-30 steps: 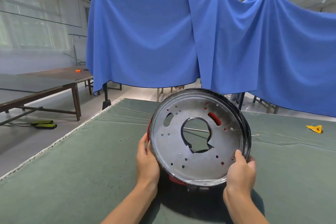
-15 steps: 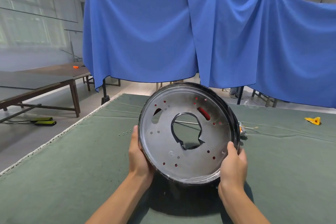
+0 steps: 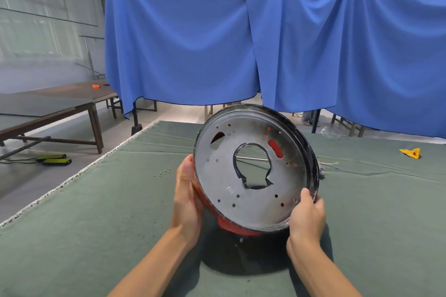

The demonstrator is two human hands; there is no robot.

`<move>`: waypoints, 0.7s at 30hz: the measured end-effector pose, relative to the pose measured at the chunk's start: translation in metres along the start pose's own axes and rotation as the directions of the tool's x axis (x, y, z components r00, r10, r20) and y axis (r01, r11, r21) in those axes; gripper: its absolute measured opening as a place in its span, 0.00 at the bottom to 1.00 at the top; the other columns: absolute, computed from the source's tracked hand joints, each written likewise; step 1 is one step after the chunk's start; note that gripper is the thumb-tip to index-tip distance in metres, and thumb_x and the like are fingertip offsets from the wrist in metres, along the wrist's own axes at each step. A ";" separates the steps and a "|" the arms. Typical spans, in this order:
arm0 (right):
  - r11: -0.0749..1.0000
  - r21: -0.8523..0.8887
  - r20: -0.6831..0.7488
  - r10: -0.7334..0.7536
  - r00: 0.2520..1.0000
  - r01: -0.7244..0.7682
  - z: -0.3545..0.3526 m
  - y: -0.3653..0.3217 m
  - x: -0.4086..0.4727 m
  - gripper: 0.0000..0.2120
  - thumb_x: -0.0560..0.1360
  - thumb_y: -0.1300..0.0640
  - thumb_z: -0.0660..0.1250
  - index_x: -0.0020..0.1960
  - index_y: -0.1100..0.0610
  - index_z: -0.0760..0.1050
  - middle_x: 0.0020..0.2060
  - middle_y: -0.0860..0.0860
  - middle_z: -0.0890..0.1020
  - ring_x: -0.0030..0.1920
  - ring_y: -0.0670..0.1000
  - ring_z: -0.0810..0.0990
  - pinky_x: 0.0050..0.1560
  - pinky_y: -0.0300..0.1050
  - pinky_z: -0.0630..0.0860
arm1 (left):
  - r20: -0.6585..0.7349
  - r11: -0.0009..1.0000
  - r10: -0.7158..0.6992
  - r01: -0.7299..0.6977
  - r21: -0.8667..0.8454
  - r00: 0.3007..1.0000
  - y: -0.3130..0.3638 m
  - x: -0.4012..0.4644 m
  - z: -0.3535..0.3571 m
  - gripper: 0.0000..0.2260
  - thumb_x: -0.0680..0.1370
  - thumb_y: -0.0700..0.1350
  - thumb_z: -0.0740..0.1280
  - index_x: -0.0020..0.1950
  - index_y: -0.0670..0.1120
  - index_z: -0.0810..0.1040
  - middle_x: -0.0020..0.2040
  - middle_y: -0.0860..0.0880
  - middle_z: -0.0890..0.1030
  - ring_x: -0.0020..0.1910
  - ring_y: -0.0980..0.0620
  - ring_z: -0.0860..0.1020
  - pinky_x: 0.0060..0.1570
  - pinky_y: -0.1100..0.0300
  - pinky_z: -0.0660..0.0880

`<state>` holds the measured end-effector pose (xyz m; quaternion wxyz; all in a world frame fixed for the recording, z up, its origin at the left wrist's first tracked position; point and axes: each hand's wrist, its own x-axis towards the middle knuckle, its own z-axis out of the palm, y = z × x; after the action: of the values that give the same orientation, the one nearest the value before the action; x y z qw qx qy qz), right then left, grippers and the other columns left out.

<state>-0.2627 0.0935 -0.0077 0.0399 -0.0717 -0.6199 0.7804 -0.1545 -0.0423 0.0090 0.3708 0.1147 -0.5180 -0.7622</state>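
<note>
The left grip (image 3: 187, 196) and right grip (image 3: 307, 218) clasp opposite rims of the perforated metal base plate (image 3: 253, 211). It is held tilted above mid-desk (image 3: 96, 236), with four screws (image 3: 162, 173) near on the left and the desk's edges well apart.

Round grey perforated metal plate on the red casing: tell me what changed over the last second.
The round grey perforated metal plate tipped in the hands, so more of its red casing shows at the lower left. Unchanged: the left hand and right hand keep their grip on its sides, above the green cloth-covered table; the four small screws lie where they were.
</note>
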 end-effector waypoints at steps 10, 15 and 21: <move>0.992 -0.121 0.184 -0.015 0.983 0.038 -0.003 0.000 0.006 0.11 0.78 0.60 0.62 0.59 0.55 0.75 0.50 0.52 0.80 0.51 0.55 0.78 0.49 0.47 0.71 | -0.086 0.991 0.077 -0.068 0.111 0.993 -0.010 0.006 -0.010 0.33 0.61 0.40 0.59 0.67 0.50 0.68 0.57 0.41 0.77 0.55 0.37 0.74 0.58 0.37 0.71; 1.000 -0.021 0.232 0.017 0.973 -0.013 -0.008 -0.014 0.012 0.03 0.74 0.59 0.68 0.46 0.53 0.76 0.42 0.49 0.82 0.43 0.50 0.81 0.41 0.46 0.76 | -0.091 0.995 0.044 -0.035 0.096 0.995 -0.011 0.006 -0.019 0.33 0.61 0.40 0.59 0.68 0.41 0.68 0.57 0.42 0.77 0.53 0.47 0.77 0.56 0.46 0.74; 0.994 0.090 0.334 0.030 0.942 -0.063 -0.014 -0.028 0.018 0.07 0.73 0.61 0.69 0.51 0.59 0.80 0.45 0.52 0.85 0.42 0.48 0.83 0.37 0.39 0.75 | -0.085 0.987 0.091 -0.079 0.140 0.992 -0.009 0.006 -0.019 0.29 0.61 0.40 0.58 0.63 0.40 0.72 0.57 0.43 0.79 0.55 0.41 0.76 0.56 0.42 0.74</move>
<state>-0.2787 0.1163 0.0154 -0.0801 0.0485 -0.5764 0.8118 -0.1517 -0.0584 -0.0058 0.4175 0.1523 -0.5561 -0.7023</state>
